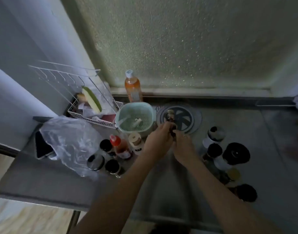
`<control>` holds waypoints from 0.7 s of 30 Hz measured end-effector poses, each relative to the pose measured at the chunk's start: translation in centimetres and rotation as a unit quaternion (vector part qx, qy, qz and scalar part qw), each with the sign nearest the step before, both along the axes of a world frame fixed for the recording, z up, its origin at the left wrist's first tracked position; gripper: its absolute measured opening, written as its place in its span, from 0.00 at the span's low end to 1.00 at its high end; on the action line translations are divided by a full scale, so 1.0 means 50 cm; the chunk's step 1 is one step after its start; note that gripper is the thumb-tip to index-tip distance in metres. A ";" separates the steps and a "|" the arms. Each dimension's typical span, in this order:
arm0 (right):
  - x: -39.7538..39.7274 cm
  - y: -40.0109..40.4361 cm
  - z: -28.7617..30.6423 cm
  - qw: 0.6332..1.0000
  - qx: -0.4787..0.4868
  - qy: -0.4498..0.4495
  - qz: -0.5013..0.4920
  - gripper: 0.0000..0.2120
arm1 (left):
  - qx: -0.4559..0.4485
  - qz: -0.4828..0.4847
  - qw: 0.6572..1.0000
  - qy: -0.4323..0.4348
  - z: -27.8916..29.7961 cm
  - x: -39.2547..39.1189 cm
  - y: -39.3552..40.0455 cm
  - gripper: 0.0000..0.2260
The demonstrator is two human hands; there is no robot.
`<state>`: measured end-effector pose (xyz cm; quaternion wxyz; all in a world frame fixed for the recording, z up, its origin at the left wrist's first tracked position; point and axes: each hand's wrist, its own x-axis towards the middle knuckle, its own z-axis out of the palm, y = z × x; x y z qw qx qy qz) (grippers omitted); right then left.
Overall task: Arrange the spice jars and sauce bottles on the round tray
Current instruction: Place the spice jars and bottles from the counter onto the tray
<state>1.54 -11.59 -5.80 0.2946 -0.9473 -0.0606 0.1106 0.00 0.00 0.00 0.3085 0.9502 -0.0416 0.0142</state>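
We reach past jar clusters parked left (109,156) and right (229,159) on the steel table (43,179), leaving a working lane. Both hands, left (159,141) and right (184,146), close their grip on a small dark bottle (171,118) over the round tray (180,119) beyond.

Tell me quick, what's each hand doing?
Left hand: closed on the small dark bottle.
Right hand: fingers closed on the same bottle's lower part.

The steel counter (43,179) carries dark-capped jars (95,162), a red-capped bottle (120,146) and a plastic bag (69,141).
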 end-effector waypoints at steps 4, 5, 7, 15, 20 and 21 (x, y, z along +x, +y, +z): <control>-0.001 -0.004 -0.034 0.992 -0.078 -0.098 0.003 0.17 | 0.044 0.024 0.999 0.006 -0.087 0.006 0.013 0.12; -0.002 -0.003 -0.046 0.990 -0.085 -0.117 0.000 0.17 | 0.042 0.031 0.999 -0.003 -0.105 0.010 0.015 0.12; -0.008 -0.001 -0.069 0.984 -0.072 -0.164 -0.008 0.15 | 0.042 0.038 0.998 -0.033 -0.139 0.021 0.012 0.10; -0.012 -0.005 -0.141 0.956 0.044 -0.286 -0.036 0.09 | -0.038 0.068 0.986 -0.147 -0.234 0.037 -0.001 0.04; -0.026 -0.012 -0.163 0.933 0.046 -0.354 -0.036 0.05 | 0.001 0.046 0.968 -0.246 -0.261 0.020 0.008 0.10; -0.029 -0.012 -0.166 0.929 0.038 -0.367 -0.032 0.06 | 0.008 0.043 0.966 -0.256 -0.261 0.014 0.006 0.09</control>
